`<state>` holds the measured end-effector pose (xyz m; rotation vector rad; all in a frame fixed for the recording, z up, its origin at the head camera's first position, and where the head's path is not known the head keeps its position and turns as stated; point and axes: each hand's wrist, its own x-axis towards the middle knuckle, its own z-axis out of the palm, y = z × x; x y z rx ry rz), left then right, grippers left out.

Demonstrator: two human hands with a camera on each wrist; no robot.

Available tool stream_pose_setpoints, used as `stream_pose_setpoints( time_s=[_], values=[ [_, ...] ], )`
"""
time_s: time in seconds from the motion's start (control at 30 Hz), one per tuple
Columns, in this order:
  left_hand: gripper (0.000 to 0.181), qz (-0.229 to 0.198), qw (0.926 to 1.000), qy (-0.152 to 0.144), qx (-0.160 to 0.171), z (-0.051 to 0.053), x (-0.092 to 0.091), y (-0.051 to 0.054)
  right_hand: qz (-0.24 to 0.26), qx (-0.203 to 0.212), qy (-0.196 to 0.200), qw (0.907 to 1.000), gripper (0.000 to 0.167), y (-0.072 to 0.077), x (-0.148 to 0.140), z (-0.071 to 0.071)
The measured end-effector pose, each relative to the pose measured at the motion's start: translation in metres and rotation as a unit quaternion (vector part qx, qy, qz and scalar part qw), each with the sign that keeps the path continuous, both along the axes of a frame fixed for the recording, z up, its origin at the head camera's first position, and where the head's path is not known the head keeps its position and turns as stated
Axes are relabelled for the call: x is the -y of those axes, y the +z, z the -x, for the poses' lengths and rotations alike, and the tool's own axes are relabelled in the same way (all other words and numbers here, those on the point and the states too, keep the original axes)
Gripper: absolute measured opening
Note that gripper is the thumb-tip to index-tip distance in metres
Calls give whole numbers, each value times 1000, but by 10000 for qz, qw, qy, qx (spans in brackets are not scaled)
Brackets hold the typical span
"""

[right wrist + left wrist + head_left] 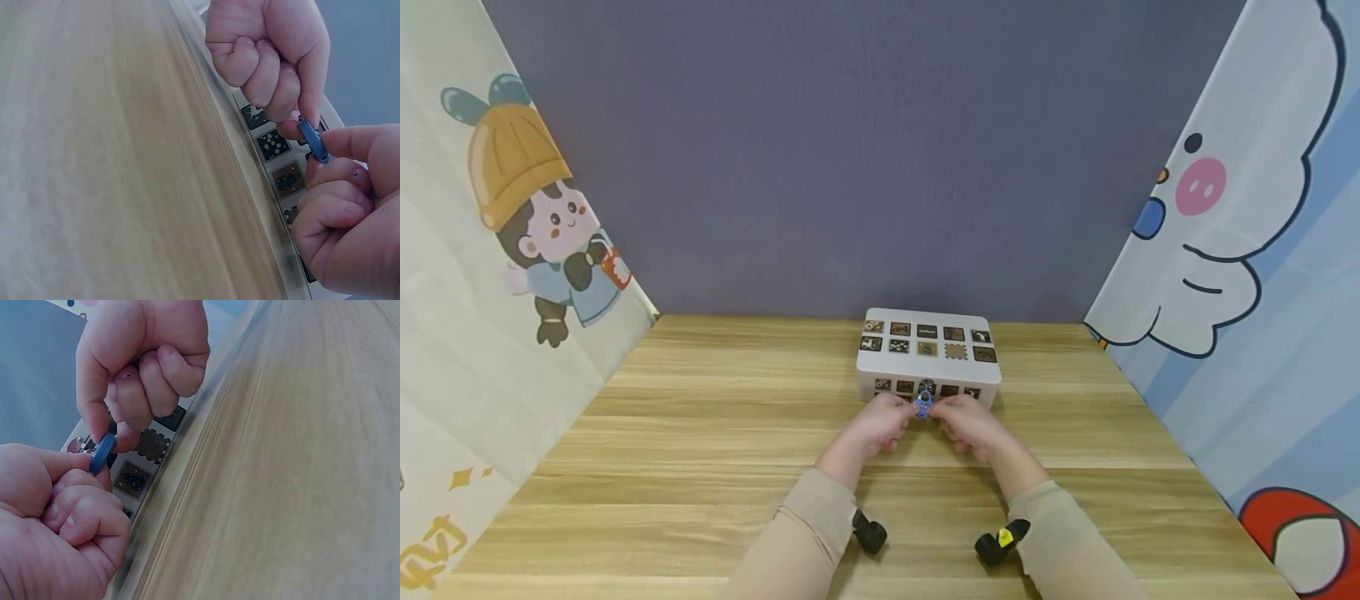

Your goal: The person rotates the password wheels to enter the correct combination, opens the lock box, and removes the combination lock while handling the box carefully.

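Note:
A white box [921, 362] with small brown and black picture stickers stands at the back of the table. At the middle of its front, by the clasp [927, 387], is a small blue padlock [923, 405]. My left hand [882, 422] pinches the padlock's left side between thumb and forefinger, and my right hand [972, 423] pinches its right side. Both wrist views show the padlock [103, 454] edge-on between the fingertips, the other fingers curled in. Fingers partly cover the padlock there, so its keyhole and shackle cannot be made out.
The wood-grain table [737, 433] spreads around the box. A grey-purple panel [865, 167] rises just behind it. Cartoon-printed sheets stand at the left [445, 275] and right [1262, 317]. A black wrist camera sits on each forearm.

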<state>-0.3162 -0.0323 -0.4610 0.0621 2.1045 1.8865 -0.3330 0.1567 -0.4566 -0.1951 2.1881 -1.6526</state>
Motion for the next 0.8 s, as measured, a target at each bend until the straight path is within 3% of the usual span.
stream_pose_setpoints(
  time_s=[0.8],
  values=[
    [31, -59, 10000, -79, -15, 1, 0, -2, 102, -34, -4, 9999, 29, -3, 1, 1]
  ],
)
